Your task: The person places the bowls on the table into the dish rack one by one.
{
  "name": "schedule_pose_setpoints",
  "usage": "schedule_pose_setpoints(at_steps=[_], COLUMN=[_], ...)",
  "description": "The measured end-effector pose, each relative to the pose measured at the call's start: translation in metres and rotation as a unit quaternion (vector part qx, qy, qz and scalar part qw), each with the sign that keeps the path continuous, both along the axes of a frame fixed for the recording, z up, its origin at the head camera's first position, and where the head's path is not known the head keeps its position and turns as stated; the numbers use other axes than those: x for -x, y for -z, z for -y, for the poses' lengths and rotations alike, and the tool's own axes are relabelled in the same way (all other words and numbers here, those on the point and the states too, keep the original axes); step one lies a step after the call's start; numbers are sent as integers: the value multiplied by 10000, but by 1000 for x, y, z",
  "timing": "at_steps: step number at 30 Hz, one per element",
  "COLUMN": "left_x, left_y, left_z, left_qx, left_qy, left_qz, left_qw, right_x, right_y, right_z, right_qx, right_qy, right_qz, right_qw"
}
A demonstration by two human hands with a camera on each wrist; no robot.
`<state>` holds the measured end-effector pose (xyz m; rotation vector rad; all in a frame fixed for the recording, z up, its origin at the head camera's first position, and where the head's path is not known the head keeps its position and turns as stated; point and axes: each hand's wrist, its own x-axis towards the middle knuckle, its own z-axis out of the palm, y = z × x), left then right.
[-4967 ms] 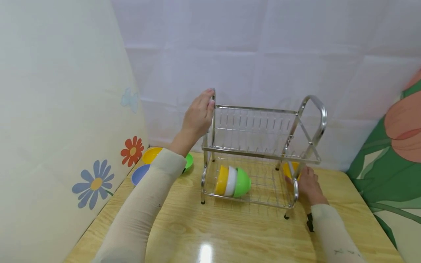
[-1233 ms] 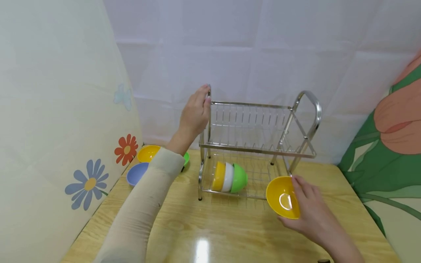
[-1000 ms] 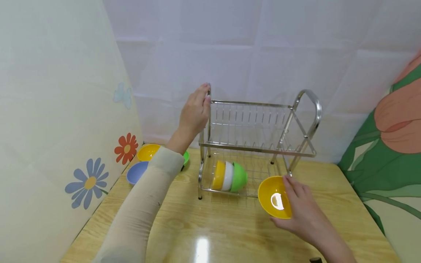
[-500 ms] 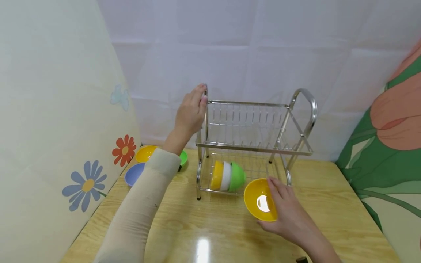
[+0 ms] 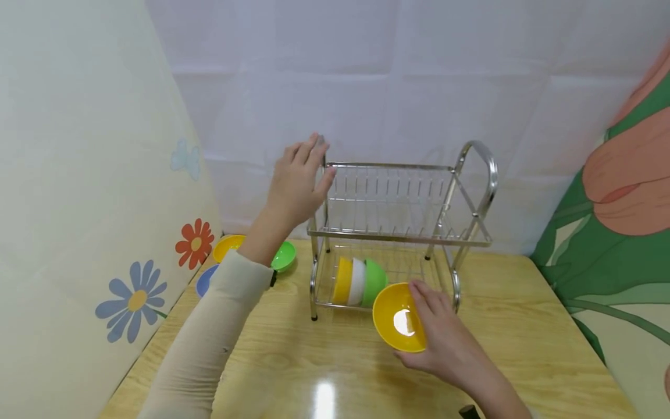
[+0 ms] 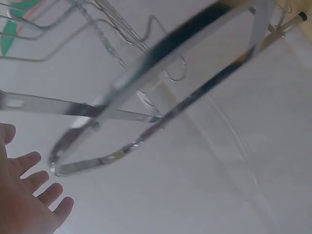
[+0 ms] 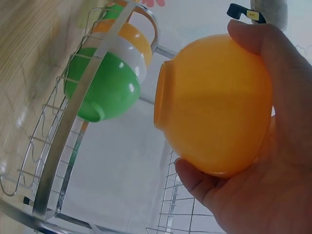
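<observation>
My right hand (image 5: 447,337) grips a yellow bowl (image 5: 394,314) by its rim and side, its hollow facing the head camera. In the right wrist view the fingers and thumb curl round this yellow bowl (image 7: 214,102). It is in front of the steel dish rack (image 5: 387,236), near a row of nested bowls standing on edge on the lower tier: yellow (image 5: 342,280), white (image 5: 357,281) and green (image 5: 374,283). At the rack's upper left handle my left hand (image 5: 295,183) has its fingers spread. In the left wrist view that hand (image 6: 24,195) appears apart from the handle (image 6: 146,63).
Behind my left forearm, more bowls lie on the wooden table (image 5: 293,372): a yellow one (image 5: 226,247), a blue one (image 5: 206,280) and a green one (image 5: 285,256). The rack's upper tier has upright wire dividers. A white cloth wall (image 5: 366,87) stands behind.
My right hand has taken the yellow bowl from the rack's right side, brought it forward and moved it left. My left hand has let go of the handle and spread its fingers.
</observation>
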<state>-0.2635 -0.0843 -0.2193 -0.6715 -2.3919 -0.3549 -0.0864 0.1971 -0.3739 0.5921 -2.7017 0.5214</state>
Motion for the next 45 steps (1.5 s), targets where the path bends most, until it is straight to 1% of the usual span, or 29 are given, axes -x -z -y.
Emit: schedule_pose_setpoints(at_steps=[1,3,5,7,9,12,16,22,25,30,35,38,40,42,45], left_x=[-9,-26,-43,-57,-69,-82,-93,-101,-106,-116,-120,-121,-123,-124,-126], left_y=[1,5,11,17,23,31,43,65,76,88,102,111,117,122,127], left_z=[-2,-6,-10,-12,-13,-12,-11,-10,-10,-12,-13,-12,-11,-11,-10], left_qx=[73,161,124,76,36,-20,-97,-268,-271,-221,-136,-106,-61,13,105], left_qy=[139,510,910,1177,1305,1406,1525,1798,1899,2044,2148,2245,2272,2259,2246], left_qz=[-228,-751,-1238,-1568,-1702,-1677,-1560,-1357,-1165,-542,-70,130,341,608,1161], left_qw=[9996,9957,9880,9806,9767,9758,9759,9739,9745,9771,9765,9743,9732,9722,9675], right_x=[0,0,1,1,2,2,1,1,1,0,1,2,2,2,2], right_y=[0,0,-1,-2,-3,-3,-4,-6,-6,-7,-7,-7,-7,-7,-7], right_z=[1,2,4,5,6,8,10,14,15,17,19,20,20,20,20], right_qx=[6,13,0,-14,-22,-27,22,150,177,241,289,319,344,378,437], right_qy=[-20,-69,-122,-190,-255,-317,-392,-502,-511,-514,-569,-579,-569,-552,-522], right_qz=[-67,-213,-344,-472,-561,-675,-806,-877,-867,-837,-919,-895,-820,-705,-517], right_qw=[10000,9997,9993,9987,9981,9972,9960,9948,9948,9949,9937,9938,9944,9953,9963])
